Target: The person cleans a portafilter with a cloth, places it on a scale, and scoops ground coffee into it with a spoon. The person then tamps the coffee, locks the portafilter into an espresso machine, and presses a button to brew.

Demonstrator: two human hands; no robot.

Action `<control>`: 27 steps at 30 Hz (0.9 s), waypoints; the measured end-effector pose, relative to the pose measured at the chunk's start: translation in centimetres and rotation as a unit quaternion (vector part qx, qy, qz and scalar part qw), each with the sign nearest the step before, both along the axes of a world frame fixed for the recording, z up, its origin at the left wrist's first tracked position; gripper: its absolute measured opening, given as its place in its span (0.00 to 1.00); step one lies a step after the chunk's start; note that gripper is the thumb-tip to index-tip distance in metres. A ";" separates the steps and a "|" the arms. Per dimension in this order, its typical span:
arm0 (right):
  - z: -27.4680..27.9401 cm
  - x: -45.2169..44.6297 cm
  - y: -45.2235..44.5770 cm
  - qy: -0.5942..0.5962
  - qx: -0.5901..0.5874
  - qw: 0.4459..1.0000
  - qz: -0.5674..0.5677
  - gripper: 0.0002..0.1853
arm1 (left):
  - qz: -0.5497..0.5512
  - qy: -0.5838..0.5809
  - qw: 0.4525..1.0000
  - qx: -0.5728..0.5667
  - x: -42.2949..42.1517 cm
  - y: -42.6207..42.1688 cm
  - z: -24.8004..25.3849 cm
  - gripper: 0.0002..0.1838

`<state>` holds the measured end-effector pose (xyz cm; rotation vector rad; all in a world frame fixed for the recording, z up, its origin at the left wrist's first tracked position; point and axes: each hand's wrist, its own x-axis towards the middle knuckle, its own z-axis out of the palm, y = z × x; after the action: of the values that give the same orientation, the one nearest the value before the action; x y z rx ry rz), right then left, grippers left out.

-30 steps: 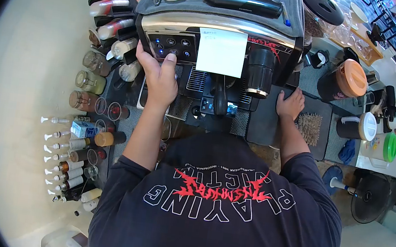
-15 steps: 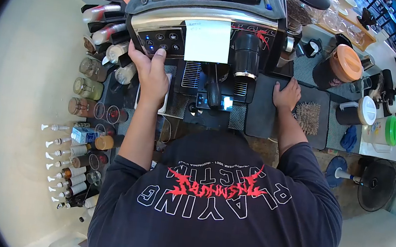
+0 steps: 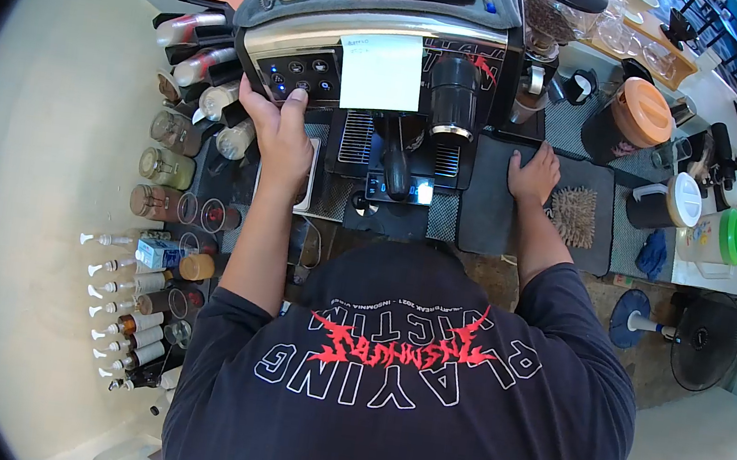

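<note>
My left hand [image 3: 283, 137] is at the lower left corner of the espresso machine [image 3: 481, 45], thumb up against the button panel [image 3: 300, 75] and fingers round the panel's edge, partly hidden. Some panel buttons glow blue. My right hand [image 3: 535, 175] lies palm down with fingers spread on a dark mat [image 3: 491, 218], holding nothing, beside a bristly brown pad [image 3: 572, 216]. Between my hands, a portafilter [image 3: 395, 159] sits in the machine, its handle toward me. Below it is a scale [image 3: 400, 189] with a lit display. A paper note [image 3: 381, 72] covers part of the machine's front.
A coffee grinder [image 3: 559, 18] stands right of the machine. Farther right are an orange-lidded pitcher [image 3: 637, 116], a white-lidded jug [image 3: 667, 202] and a green-lidded container [image 3: 716, 240]. Jars [image 3: 167, 166] and several pump bottles [image 3: 133, 325] line the left wall.
Both hands keep their places. The view has shifted very slightly, and the digits on the scale's display look different, though too small to read surely.
</note>
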<state>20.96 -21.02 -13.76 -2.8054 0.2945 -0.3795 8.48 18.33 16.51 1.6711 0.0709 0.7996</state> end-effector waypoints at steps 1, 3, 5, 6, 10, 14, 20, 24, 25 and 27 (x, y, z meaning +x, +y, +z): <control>-0.1 0.0 0.0 0.000 0.001 1.000 0.001 0.46 | 0.000 0.001 1.000 -0.001 0.0 0.0 0.0 0.40; -0.1 0.0 -0.1 0.002 0.000 1.000 0.002 0.46 | -0.001 0.002 1.000 -0.003 0.0 0.0 0.1 0.40; -0.1 0.0 -0.1 0.003 0.002 1.000 0.003 0.46 | 0.002 0.004 1.000 -0.004 0.1 0.1 0.1 0.40; -0.1 0.0 -0.1 0.004 0.004 1.000 0.003 0.46 | 0.004 0.005 1.000 -0.004 0.1 0.1 0.0 0.40; 0.0 0.0 -0.1 0.005 0.002 1.000 0.003 0.46 | 0.011 0.010 1.000 -0.004 0.0 0.0 -0.1 0.40; 0.2 0.0 0.0 0.009 0.003 1.000 0.000 0.46 | 0.015 0.015 1.000 0.002 0.0 0.3 -0.2 0.42; 0.0 0.0 -0.1 0.010 0.004 1.000 0.000 0.46 | 0.017 0.014 1.000 0.003 0.1 0.4 -0.2 0.43; 0.0 0.0 -0.1 0.005 0.008 1.000 0.003 0.46 | 0.022 0.013 1.000 -0.012 0.1 0.1 0.0 0.42; 0.0 0.0 -0.1 0.004 0.008 1.000 0.003 0.46 | 0.022 0.014 1.000 -0.015 0.1 0.1 0.0 0.42; 0.0 0.0 -0.1 0.004 0.005 1.000 0.001 0.46 | 0.021 0.015 0.999 -0.020 0.1 0.1 -0.1 0.42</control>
<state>20.96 -21.08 -13.74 -2.7971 0.2933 -0.3652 8.55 18.42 16.43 1.6493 0.1432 0.7997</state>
